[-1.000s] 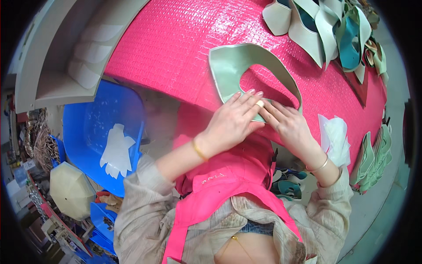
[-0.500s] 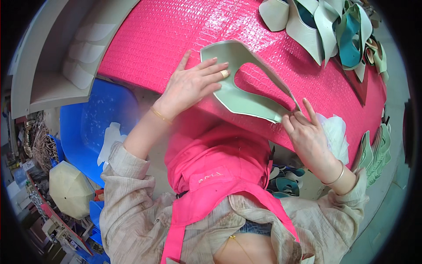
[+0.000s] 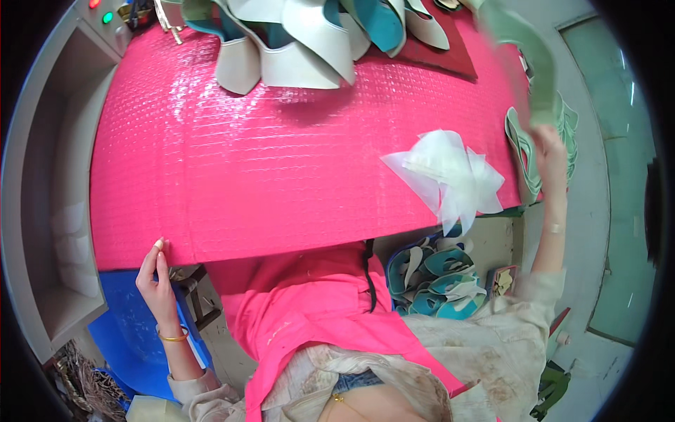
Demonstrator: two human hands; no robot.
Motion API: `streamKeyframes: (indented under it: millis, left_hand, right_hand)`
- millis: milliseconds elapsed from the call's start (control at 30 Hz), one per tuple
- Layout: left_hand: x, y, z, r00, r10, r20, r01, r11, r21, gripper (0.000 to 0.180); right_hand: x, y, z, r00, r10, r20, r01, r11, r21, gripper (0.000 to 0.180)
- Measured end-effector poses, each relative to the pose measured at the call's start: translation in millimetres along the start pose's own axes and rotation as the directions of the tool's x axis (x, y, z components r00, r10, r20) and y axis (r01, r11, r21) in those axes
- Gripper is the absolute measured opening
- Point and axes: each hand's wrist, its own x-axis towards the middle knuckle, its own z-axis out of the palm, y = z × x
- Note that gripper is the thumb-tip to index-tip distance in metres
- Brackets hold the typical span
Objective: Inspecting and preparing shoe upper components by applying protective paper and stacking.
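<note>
My right hand [image 3: 552, 156], stretched out to the far right, is closed around one end of a pale green shoe upper [image 3: 540, 81]. That upper rises above the hand, smeared by motion. Just beyond the table's right end, more pale green shoe uppers [image 3: 522, 151] hang in a bunch close to this hand. At the front left edge of the pink-covered table [image 3: 281, 176], my left hand [image 3: 157, 288] has its fingertips pinched together. Whether anything small is between them cannot be made out.
White and teal shoe uppers [image 3: 309, 53] lie heaped along the table's far side, partly on a dark red board [image 3: 436, 53]. Thin white sheets [image 3: 446, 172] lie at the front right. A grey open-fronted cabinet [image 3: 39, 190] borders the left; below stand a blue chair [image 3: 130, 337] and a bin of uppers [image 3: 394, 274].
My left hand has let go of the green upper and moved left to the table edge. My right hand has carried it far right. The view has swung rightward.
</note>
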Motion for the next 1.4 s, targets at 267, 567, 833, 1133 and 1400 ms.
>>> streamKeyframes:
  millis: [267, 567, 833, 1133, 1400]
  left_hand:
    - [16, 97, 54, 0.777, 0.462, 0.428, -0.581, 0.788, 0.205, 0.021]
    - [86, 136, 112, 0.538, 0.657, 0.529, -0.815, 0.566, 0.125, 0.029]
    - [203, 193, 165, 0.677, 0.735, -0.042, -0.732, 0.678, 0.068, 0.040]
    - [289, 211, 236, 0.851, 0.480, 0.213, -0.526, 0.773, 0.356, 0.054]
    - [266, 247, 257, 0.437, 0.883, -0.169, -0.839, 0.469, 0.278, 0.036]
  right_hand:
    - [-83, 189, 17, 0.751, 0.448, 0.486, -0.281, 0.882, -0.379, 0.032]
    - [-9, 118, 2, 0.813, 0.311, 0.492, -0.085, 0.900, -0.428, 0.026]
    - [245, -141, 98, 0.828, -0.323, -0.458, 0.481, 0.828, 0.287, 0.043]
    - [221, -79, 102, 0.911, 0.342, 0.232, -0.186, -0.163, 0.969, 0.028]
    - [92, -72, 89, 0.969, 0.154, 0.195, -0.169, -0.170, 0.971, 0.039]
